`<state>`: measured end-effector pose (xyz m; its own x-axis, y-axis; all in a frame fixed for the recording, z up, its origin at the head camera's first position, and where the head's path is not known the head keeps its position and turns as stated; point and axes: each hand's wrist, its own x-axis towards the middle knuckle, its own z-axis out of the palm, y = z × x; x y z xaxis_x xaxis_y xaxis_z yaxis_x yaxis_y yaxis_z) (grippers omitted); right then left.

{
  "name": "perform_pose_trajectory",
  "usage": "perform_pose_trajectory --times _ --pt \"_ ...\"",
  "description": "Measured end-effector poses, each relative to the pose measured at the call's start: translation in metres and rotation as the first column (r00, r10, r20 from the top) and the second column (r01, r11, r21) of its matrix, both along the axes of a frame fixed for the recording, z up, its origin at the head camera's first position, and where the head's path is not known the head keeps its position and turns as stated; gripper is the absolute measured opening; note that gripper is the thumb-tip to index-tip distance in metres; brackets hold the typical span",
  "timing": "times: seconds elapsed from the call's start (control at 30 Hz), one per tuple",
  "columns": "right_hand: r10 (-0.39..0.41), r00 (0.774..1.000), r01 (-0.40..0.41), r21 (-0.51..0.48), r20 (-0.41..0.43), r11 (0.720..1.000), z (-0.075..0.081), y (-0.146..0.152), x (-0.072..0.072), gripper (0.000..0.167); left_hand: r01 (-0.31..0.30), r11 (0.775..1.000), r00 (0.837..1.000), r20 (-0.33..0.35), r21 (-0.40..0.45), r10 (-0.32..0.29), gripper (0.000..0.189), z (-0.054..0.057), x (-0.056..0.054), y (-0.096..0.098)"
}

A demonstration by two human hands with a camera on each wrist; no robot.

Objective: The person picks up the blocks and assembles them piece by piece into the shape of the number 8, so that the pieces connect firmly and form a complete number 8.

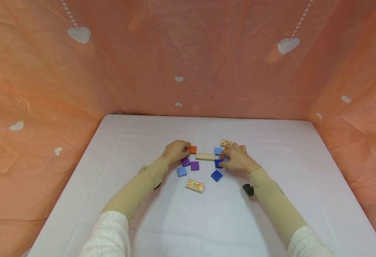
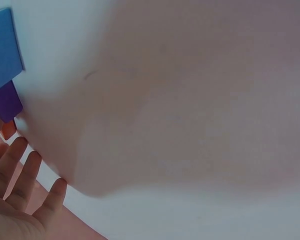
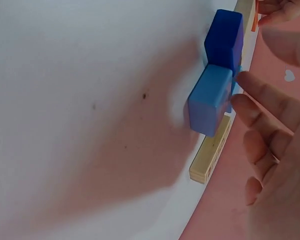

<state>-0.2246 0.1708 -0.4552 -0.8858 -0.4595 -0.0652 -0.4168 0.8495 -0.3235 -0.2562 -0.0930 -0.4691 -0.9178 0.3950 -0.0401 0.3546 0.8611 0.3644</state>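
Note:
In the head view my left hand (image 1: pixel 176 151) is at the left side of a small orange block (image 1: pixel 192 150), its fingertips right at the edge. The left wrist view shows its fingers loosely spread, near the orange block (image 2: pixel 9 130) and a purple block (image 2: pixel 7 102). A plain wooden plank (image 1: pixel 205 156) lies right of the orange block. My right hand (image 1: pixel 237 158) reaches over blue blocks; index and middle fingertips are right at a light blue block (image 3: pixel 209 100), its thumb apart from them. A dark blue block (image 3: pixel 224 37) stands beside that one.
A second purple block (image 1: pixel 195 166), a light blue block (image 1: pixel 181 172) and a dark blue block (image 1: pixel 216 175) lie nearer the person. One patterned wooden block (image 1: pixel 195 186) lies in front, another (image 1: pixel 227 143) behind the right hand. An orange curtain (image 1: pixel 207 64) surrounds the white table (image 1: pixel 188 221).

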Motion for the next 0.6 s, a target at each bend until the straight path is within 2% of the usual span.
perform_pose_trajectory --times 0.2,0.6 --pt "0.009 0.999 -0.01 0.006 0.04 1.0 0.0008 0.0001 0.0023 0.035 -0.01 1.0 1.0 -0.002 0.006 0.01 0.036 -0.0003 -0.0002 -0.0005" --pt "0.011 0.999 -0.01 -0.02 0.036 1.0 0.0027 -0.0021 0.0049 0.027 -0.008 1.0 1.0 -0.002 0.014 0.008 0.034 0.0003 0.0 -0.0012"
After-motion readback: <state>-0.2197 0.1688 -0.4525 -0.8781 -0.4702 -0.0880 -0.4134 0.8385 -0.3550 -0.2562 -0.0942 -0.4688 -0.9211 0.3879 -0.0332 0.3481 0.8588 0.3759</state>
